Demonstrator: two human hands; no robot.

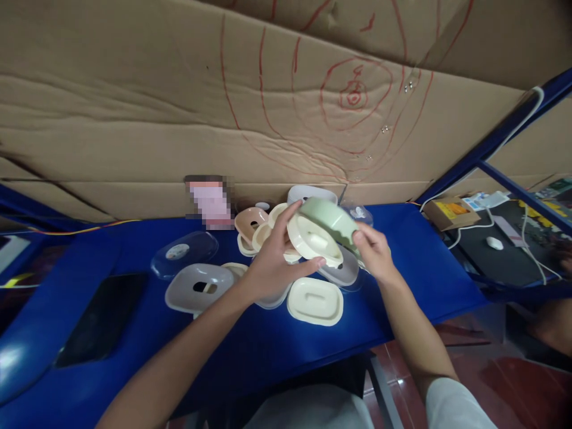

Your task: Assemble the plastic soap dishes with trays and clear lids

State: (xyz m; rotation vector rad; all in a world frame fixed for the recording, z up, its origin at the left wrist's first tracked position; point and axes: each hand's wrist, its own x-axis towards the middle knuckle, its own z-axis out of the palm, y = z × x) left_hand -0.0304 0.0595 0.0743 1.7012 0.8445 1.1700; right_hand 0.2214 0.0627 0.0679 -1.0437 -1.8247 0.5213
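Note:
Above a blue table I hold a cream oval soap-dish part in my left hand, fingers wrapped round its near edge. My right hand grips a pale green oval soap-dish part that lies against the cream one's far side. Both pieces are tilted and lifted over a pile of similar dishes. Another cream oval tray lies flat on the table just below my hands.
A grey dish with a slot, a clear lid, a peach dish and a white one lie around the pile. A cardboard wall stands behind. A dark phone lies left; a cluttered desk sits right.

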